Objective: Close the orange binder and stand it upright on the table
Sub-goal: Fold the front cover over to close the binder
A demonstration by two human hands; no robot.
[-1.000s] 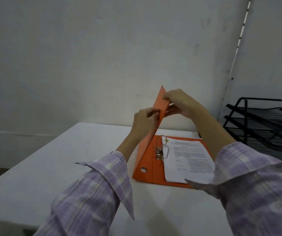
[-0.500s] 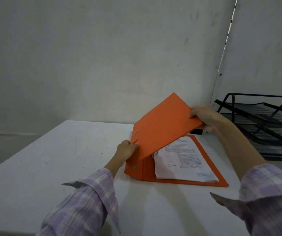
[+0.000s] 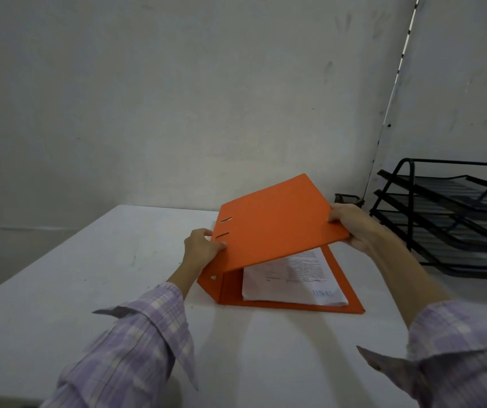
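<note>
The orange binder [image 3: 274, 228] lies on the white table [image 3: 89, 290] with its front cover partly lowered over a stack of printed paper [image 3: 292, 278]. A gap remains between the cover and the pages. My left hand [image 3: 201, 248] rests against the cover beside the spine, thumb on the orange surface. My right hand [image 3: 351, 225] pinches the cover's free right edge, fingers underneath. The back cover lies flat on the table. The ring mechanism is hidden under the cover.
A black wire letter tray [image 3: 454, 219] with stacked tiers stands at the right, close to the binder. A small dark object [image 3: 348, 198] sits by the wall behind the binder. Grey walls meet in a corner at the back right.
The cover swung down from nearly upright to a low slant over the pages. My left hand dropped from the cover's top edge to the spine side; my right stayed on the free edge.
</note>
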